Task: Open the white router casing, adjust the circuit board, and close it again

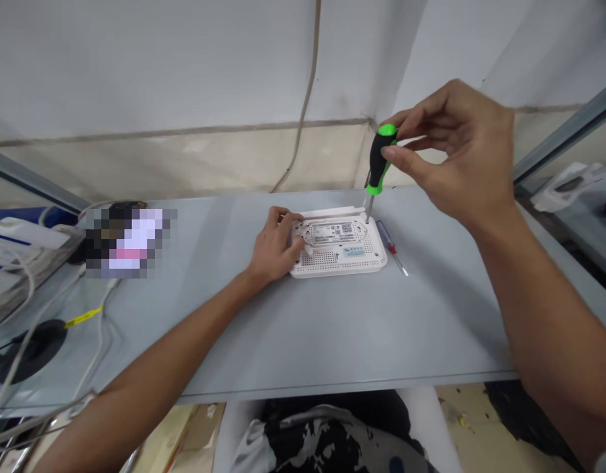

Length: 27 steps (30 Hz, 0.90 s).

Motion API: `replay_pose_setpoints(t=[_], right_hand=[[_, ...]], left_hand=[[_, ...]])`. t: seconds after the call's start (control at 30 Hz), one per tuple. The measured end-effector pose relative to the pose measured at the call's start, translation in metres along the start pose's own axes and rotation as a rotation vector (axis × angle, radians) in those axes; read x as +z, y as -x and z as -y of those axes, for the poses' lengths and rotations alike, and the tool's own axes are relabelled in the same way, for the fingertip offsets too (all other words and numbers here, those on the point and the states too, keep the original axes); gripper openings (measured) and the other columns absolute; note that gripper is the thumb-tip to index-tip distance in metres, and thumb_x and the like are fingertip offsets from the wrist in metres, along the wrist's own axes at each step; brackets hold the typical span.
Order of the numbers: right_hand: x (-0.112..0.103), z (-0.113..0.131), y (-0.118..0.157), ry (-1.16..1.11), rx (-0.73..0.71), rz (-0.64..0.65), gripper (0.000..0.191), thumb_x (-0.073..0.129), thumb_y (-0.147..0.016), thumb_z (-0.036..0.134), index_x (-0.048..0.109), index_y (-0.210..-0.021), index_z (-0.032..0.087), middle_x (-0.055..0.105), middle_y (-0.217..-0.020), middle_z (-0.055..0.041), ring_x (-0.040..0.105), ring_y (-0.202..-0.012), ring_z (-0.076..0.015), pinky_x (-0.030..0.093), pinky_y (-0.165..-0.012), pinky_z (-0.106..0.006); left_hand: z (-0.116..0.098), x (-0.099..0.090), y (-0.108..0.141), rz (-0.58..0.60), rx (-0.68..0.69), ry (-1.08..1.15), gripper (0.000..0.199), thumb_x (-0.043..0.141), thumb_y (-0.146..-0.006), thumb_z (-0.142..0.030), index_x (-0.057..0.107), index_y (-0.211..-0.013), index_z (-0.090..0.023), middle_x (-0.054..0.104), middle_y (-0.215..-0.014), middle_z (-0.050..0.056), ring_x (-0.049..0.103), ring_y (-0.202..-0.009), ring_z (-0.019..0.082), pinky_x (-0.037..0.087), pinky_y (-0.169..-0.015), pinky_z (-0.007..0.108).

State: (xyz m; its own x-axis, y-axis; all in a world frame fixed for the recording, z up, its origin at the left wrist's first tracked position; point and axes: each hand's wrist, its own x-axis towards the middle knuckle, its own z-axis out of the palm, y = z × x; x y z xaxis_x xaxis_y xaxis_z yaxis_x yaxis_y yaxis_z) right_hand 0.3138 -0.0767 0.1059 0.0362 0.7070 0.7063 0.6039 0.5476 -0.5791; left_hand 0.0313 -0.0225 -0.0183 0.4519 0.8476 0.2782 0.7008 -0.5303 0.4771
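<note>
A white router (327, 263) lies on the table with its labelled, vented underside up. My left hand (278, 246) grips the router's left end, fingers over the far side and thumb on the near part. In my right hand (455, 151) is a black and green screwdriver (380, 157), pinched at its handle between thumb and fingers. The screwdriver stands nearly upright, its tip at the router's far right corner. Just right of the router lies a second, smaller screwdriver (392, 247) with a clear handle and a red collar.
The grey table (332, 341) ends in front of my lap. On the left lie a blurred-out phone-like thing (135, 240), white cables (102, 322), a black round base (34, 348) and stacked white devices (21, 243). A cable (307, 92) hangs down the wall behind.
</note>
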Motion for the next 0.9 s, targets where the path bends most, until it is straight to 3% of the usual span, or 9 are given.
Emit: replay_pose_setpoints(t=[0.07, 0.13, 0.27, 0.37, 0.47, 0.57, 0.67, 0.77, 0.9], right_hand=[[-0.0002, -0.0008, -0.0005, 0.08, 0.0, -0.001, 0.025, 0.087, -0.08, 0.034, 0.074, -0.1, 0.04, 0.079, -0.11, 0.0022, 0.075, -0.1, -0.0252, 0.067, -0.089, -0.046], [-0.0015, -0.0009, -0.0007, 0.136, -0.026, -0.002, 0.019, 0.086, -0.083, 0.037, 0.077, -0.1, 0.038, 0.078, -0.112, -0.0007, 0.075, -0.101, -0.0254, 0.066, -0.089, -0.045], [-0.0023, 0.0014, 0.0002, 0.003, -0.046, 0.017, 0.004, 0.077, -0.093, 0.033, 0.081, -0.095, 0.035, 0.081, -0.112, 0.0013, 0.076, -0.113, -0.0259, 0.065, -0.097, -0.046], [-0.0008, 0.0033, -0.0003, -0.047, -0.026, -0.024, 0.005, 0.084, -0.087, 0.029, 0.081, -0.087, 0.032, 0.083, -0.1, 0.0016, 0.078, -0.102, -0.0252, 0.066, -0.093, -0.045], [-0.0015, 0.0035, -0.0027, 0.128, -0.074, -0.081, 0.006, 0.084, -0.088, 0.037, 0.082, -0.086, 0.032, 0.08, -0.089, -0.0015, 0.075, -0.088, -0.0241, 0.065, -0.085, -0.044], [-0.004, 0.003, -0.0039, 0.266, -0.118, -0.049, 0.008, 0.079, -0.091, 0.039, 0.083, -0.094, 0.033, 0.077, -0.104, -0.0049, 0.072, -0.093, -0.025, 0.063, -0.083, -0.045], [-0.0033, 0.0032, -0.0018, 0.116, -0.098, -0.016, 0.008, 0.083, -0.086, 0.028, 0.078, -0.09, 0.033, 0.078, -0.113, -0.0015, 0.074, -0.105, -0.0248, 0.065, -0.087, -0.044], [-0.0007, 0.0036, 0.0008, -0.022, -0.035, 0.001, 0.015, 0.086, -0.084, 0.029, 0.072, -0.083, 0.033, 0.08, -0.099, 0.0029, 0.077, -0.101, -0.0231, 0.066, -0.091, -0.043], [-0.0044, 0.0011, -0.001, 0.051, -0.047, 0.021, 0.007, 0.082, -0.089, 0.035, 0.077, -0.084, 0.033, 0.081, -0.091, 0.0018, 0.077, -0.095, -0.0226, 0.067, -0.085, -0.04]], left_hand=[[0.0007, 0.0, 0.0006, -0.001, 0.003, -0.001, 0.041, 0.048, -0.088, -0.029, 0.061, -0.126, -0.022, 0.051, -0.129, 0.014, 0.062, -0.116, 0.033, 0.059, -0.099, 0.059], [0.0014, 0.0, 0.001, -0.002, 0.013, -0.001, 0.04, 0.048, -0.089, -0.029, 0.061, -0.126, -0.022, 0.052, -0.129, 0.014, 0.062, -0.116, 0.033, 0.059, -0.099, 0.059], [0.0016, -0.0005, 0.0007, -0.001, 0.025, 0.003, 0.04, 0.048, -0.089, -0.029, 0.06, -0.126, -0.022, 0.051, -0.13, 0.014, 0.061, -0.118, 0.033, 0.059, -0.101, 0.06], [0.0008, -0.0009, -0.0002, 0.003, 0.01, -0.003, 0.042, 0.047, -0.088, -0.029, 0.061, -0.126, -0.02, 0.051, -0.13, 0.015, 0.061, -0.117, 0.034, 0.059, -0.1, 0.061], [0.0008, -0.001, -0.0008, 0.002, 0.007, -0.004, 0.041, 0.048, -0.088, -0.029, 0.061, -0.125, -0.021, 0.051, -0.129, 0.014, 0.061, -0.117, 0.034, 0.059, -0.1, 0.061], [0.0017, -0.0007, -0.0005, 0.002, 0.012, -0.005, 0.04, 0.049, -0.088, -0.029, 0.061, -0.125, -0.022, 0.051, -0.128, 0.014, 0.061, -0.117, 0.033, 0.059, -0.102, 0.059], [0.0026, -0.0008, 0.0003, 0.0, 0.015, -0.012, 0.04, 0.048, -0.088, -0.029, 0.061, -0.125, -0.021, 0.051, -0.128, 0.014, 0.062, -0.117, 0.033, 0.059, -0.101, 0.059], [0.0031, -0.0012, 0.0008, 0.004, 0.013, -0.027, 0.04, 0.047, -0.088, -0.029, 0.061, -0.126, -0.021, 0.052, -0.128, 0.014, 0.063, -0.113, 0.033, 0.06, -0.097, 0.058], [0.0021, -0.0011, 0.001, 0.001, 0.015, -0.026, 0.04, 0.047, -0.089, -0.029, 0.061, -0.125, -0.021, 0.052, -0.128, 0.014, 0.063, -0.113, 0.033, 0.06, -0.096, 0.058]])
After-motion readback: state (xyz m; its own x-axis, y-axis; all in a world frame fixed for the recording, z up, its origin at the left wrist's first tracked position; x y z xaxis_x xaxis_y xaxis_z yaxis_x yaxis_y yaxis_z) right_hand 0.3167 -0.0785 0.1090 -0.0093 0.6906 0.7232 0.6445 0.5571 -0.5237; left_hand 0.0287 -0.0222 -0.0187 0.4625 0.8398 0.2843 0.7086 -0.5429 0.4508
